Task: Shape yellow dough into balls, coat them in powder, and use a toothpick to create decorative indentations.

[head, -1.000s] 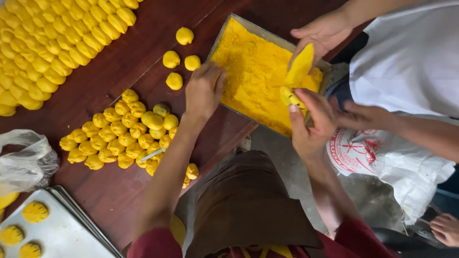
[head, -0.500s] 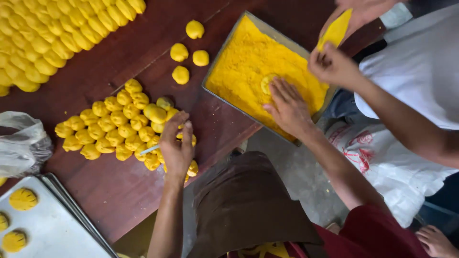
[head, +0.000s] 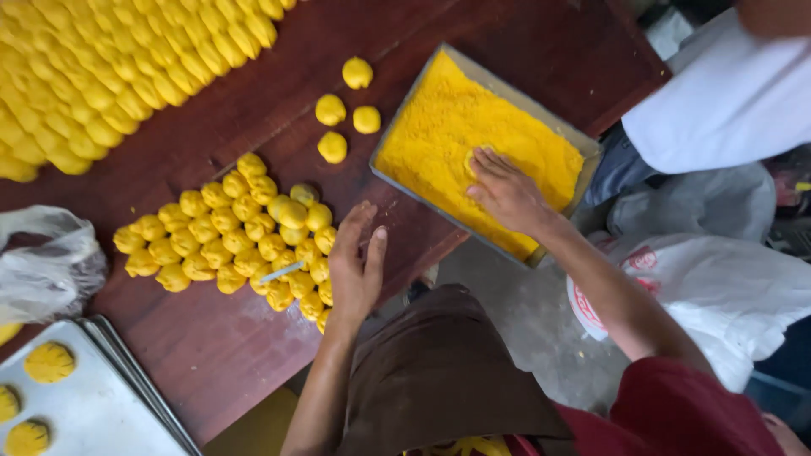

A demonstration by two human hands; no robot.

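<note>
My left hand (head: 356,263) hovers flat and empty, fingers apart, over the near edge of the dark wooden table (head: 211,355), just right of a cluster of small yellow dough balls (head: 232,236). My right hand (head: 507,192) presses palm-down into yellow crumbly filling in a rectangular metal tray (head: 481,143) that overhangs the table's right edge. Its fingertips rest on a small flattened yellow piece in the filling; I cannot tell whether it grips it.
Rows of yellow dough pieces (head: 110,76) fill the far left. Several loose balls (head: 345,108) lie near the tray. A metal baking sheet (head: 93,405) with pressed yellow cookies sits at front left beside a plastic bag (head: 42,262). Another person in a white shirt (head: 726,93) stands at right.
My left hand drew back from the dough cluster toward the table edge. The other person's hand with the yellow scraper left the view. My right hand stays in the filling.
</note>
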